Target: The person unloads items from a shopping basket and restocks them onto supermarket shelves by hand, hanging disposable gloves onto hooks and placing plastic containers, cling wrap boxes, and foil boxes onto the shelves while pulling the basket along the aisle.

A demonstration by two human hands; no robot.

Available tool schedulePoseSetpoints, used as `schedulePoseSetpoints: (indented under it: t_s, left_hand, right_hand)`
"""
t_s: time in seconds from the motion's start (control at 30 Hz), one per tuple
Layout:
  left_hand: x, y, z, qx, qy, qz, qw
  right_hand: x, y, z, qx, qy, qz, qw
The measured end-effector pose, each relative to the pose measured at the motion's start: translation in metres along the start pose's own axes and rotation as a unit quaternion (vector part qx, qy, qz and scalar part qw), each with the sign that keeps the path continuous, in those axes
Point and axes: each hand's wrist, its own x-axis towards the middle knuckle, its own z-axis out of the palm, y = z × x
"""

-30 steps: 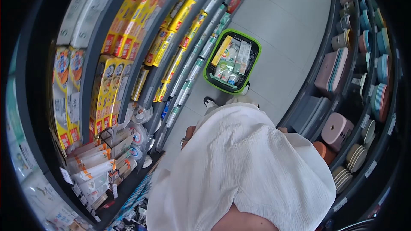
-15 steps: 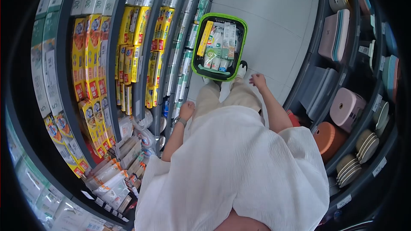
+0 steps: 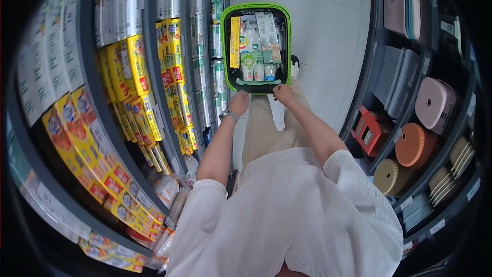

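A black shopping basket with a bright green rim is on the floor at my feet, packed with goods. Inside it lie a narrow yellow box, long pale boxes and several small packs with green and white faces. My left hand, below a wristwatch, is by the near left corner of the basket with its fingers curled in. At the near right corner is my right hand, fingers bent together. Whether either hand touches the rim, I cannot tell.
Shelves on the left carry yellow boxes and green-and-white boxes. On the right shelves stand a pink container, an orange round one and a red item. Grey floor tiles run between them.
Both hands have moved from beside my legs forward and inward to the basket's near edge. The view has shifted, so the shelves and basket sit differently in it.
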Motion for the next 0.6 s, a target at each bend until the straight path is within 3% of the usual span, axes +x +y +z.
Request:
schedulePoseSetpoints:
  t_s: [0.1, 0.2, 0.3, 0.37, 0.43, 0.6]
  left_hand:
    - [0.039, 0.019, -0.015, 0.002, -0.040, -0.011, 0.999]
    - [0.086, 0.012, -0.023, 0.005, -0.009, 0.013, 1.000]
    - [0.139, -0.002, -0.028, 0.039, 0.044, 0.029, 0.998]
    - [0.169, -0.007, -0.031, 0.094, 0.134, 0.043, 0.986]
    - [0.199, -0.010, -0.039, 0.122, 0.101, 0.068, 0.985]
    - [0.253, -0.022, -0.036, 0.196, 0.077, 0.146, 0.967]
  right_hand:
    - [0.010, 0.016, 0.043, -0.049, -0.001, 0.008, 0.999]
    - [0.023, 0.016, 0.078, -0.032, -0.011, 0.030, 0.999]
    - [0.053, 0.020, 0.116, -0.021, -0.009, 0.044, 0.999]
    - [0.064, 0.014, 0.133, -0.051, 0.002, -0.018, 0.999]
    - [0.067, 0.000, 0.142, -0.025, 0.006, -0.009, 1.000]
    - [0.082, -0.045, 0.146, 0.217, -0.050, 0.082, 0.971]
